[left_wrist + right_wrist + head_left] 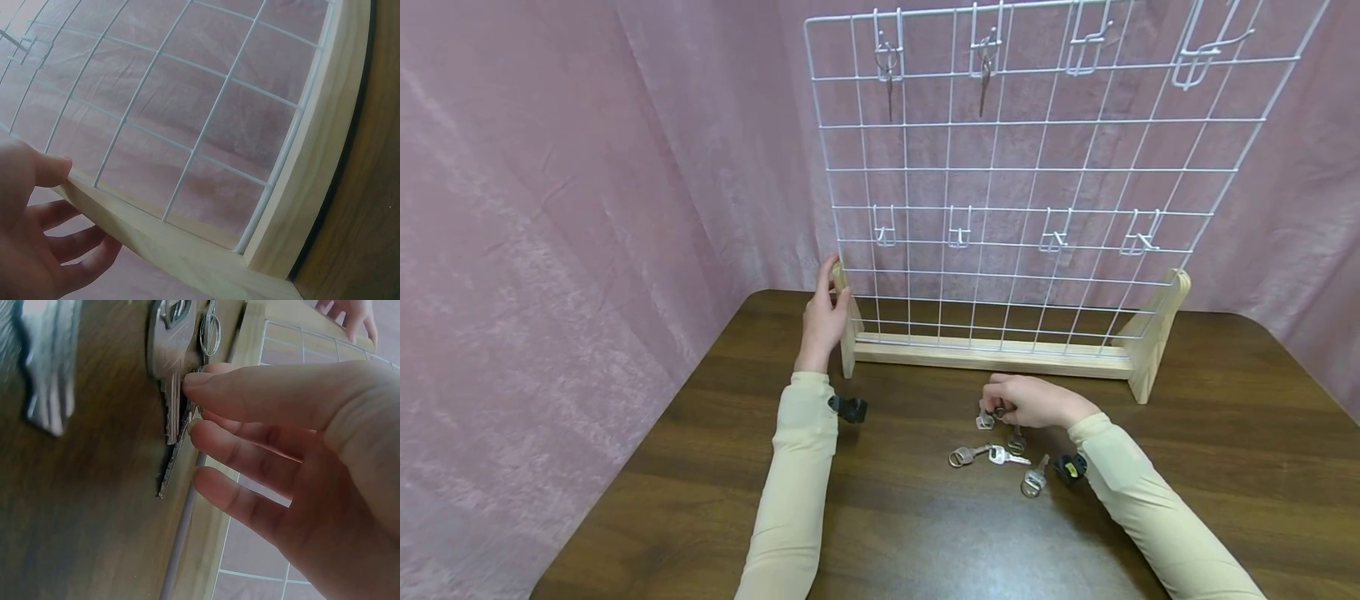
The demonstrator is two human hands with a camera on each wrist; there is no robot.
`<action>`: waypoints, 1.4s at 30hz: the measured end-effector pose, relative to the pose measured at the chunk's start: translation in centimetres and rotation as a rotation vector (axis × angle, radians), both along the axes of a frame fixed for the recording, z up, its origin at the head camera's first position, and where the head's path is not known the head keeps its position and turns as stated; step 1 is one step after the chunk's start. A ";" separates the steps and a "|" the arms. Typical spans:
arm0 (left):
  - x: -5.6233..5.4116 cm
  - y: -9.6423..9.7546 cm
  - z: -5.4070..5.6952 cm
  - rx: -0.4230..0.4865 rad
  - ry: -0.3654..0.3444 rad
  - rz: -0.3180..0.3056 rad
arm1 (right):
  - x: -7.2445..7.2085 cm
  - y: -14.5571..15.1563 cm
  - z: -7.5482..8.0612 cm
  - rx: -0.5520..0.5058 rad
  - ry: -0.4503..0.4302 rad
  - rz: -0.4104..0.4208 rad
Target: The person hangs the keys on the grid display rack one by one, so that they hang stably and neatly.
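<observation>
My left hand [823, 321] grips the left wooden side piece [100, 215] of a stand that holds up a white wire grid [951, 169]. Its thumb lies on one face and its fingers reach round behind. Low over the table, my right hand [1030, 402] pinches a key [169, 475] between thumb and fingertips; the key's head is hidden by the fingers. Several loose keys lie about this hand, among them a key with a ring [968, 455], a silver key [1009, 456] and a ringed key [1033, 481] nearest the front.
Two keys hang by rings from upper hooks, one at left [890, 87] and another [985, 83] beside it. Other white hooks [1057, 240] line the grid in two rows. The stand's wooden base bar [992, 356] crosses the brown table [880, 517]. Pink curtains [587, 167] hang behind.
</observation>
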State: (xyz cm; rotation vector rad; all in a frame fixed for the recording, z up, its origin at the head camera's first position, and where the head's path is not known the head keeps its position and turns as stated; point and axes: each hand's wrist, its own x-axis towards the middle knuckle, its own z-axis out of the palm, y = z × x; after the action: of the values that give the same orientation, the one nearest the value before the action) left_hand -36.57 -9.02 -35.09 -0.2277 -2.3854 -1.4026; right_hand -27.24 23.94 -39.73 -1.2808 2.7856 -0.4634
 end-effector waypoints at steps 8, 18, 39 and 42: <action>0.1 0.0 0.0 -0.003 -0.002 0.001 | -0.2 0.1 -0.1 0.021 0.050 0.017; 0.0 0.0 0.2 -0.007 -0.007 0.002 | -0.6 0.2 0.1 0.019 0.052 0.030; 0.1 0.1 0.1 -0.017 -0.004 -0.004 | -0.1 0.5 0.8 0.051 0.133 -0.076; 0.2 0.1 0.1 -0.024 -0.004 -0.007 | 0.0 0.7 1.0 0.044 0.140 -0.089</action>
State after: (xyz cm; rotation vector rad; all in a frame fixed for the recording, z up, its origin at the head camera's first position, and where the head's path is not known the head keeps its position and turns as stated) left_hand -36.39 -8.93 -35.00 -0.2404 -2.4077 -1.3799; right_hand -27.26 24.60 -38.71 -1.2299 2.9597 -0.3262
